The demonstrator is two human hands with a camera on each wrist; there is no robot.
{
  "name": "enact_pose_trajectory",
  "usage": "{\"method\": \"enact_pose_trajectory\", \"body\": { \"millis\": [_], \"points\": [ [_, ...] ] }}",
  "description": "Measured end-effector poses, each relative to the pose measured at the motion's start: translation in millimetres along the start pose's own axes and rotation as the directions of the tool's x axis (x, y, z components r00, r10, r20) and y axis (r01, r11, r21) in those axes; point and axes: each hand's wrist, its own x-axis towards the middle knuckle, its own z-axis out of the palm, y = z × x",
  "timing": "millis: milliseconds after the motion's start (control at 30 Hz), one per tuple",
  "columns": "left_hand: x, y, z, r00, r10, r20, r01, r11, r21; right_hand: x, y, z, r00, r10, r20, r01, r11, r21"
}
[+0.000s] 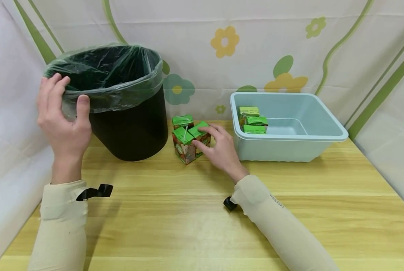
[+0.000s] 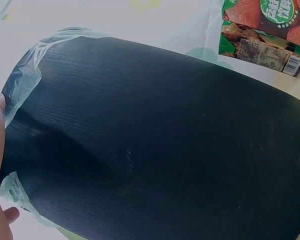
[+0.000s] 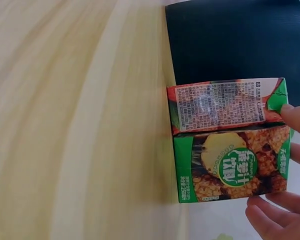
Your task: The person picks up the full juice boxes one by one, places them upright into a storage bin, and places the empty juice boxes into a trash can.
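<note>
Your right hand (image 1: 224, 150) is on a cluster of three juice boxes standing on the wooden table (image 1: 161, 226), between the bin (image 1: 131, 131) and the pale blue tub (image 1: 290, 138). Its thumb and fingers reach about the tops of the two nearer boxes, thumb set apart from fingers; you cannot tell from these views whether they pinch a box or only touch it.

The pineapple box (image 3: 230, 167), on the right of the cluster, stands upright, showing cut pineapple, a round green emblem with white lettering and green along its top and bottom edges. Tight against it, the label box (image 3: 220, 105) turns a red-edged side toward your right wrist camera, covered by a pale panel of small print, with a green corner beside your thumb. The back box (image 1: 183, 120) shows a bright green top. A thin white straw (image 1: 186, 132) lies along the top of the label box. Your left wrist camera catches red fruit, another green emblem and a barcode on this cluster.

Your left hand (image 1: 66, 124) holds the bin at its left rim, fingers over the edge and thumb in front, on the translucent green bag (image 1: 134, 90) folded over it. Three more boxes (image 1: 256, 120) sit along the tub's left end.
</note>
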Motion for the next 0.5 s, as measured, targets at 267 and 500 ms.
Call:
{"method": "enact_pose_trajectory", "body": {
  "millis": [267,500],
  "points": [
    [-0.7,1.0,0.1,1.000,0.001,0.002,-0.001,1.000,0.001,2.1,-3.2,1.4,0.996,-0.010,-0.083,0.007,1.000,-0.029],
    [0.0,-1.9,-1.1,1.000,0.001,0.008,-0.001,1.000,0.016,4.1,-7.4,-1.5,0.991,-0.045,-0.126,0.039,0.998,-0.045]
  ]
}}
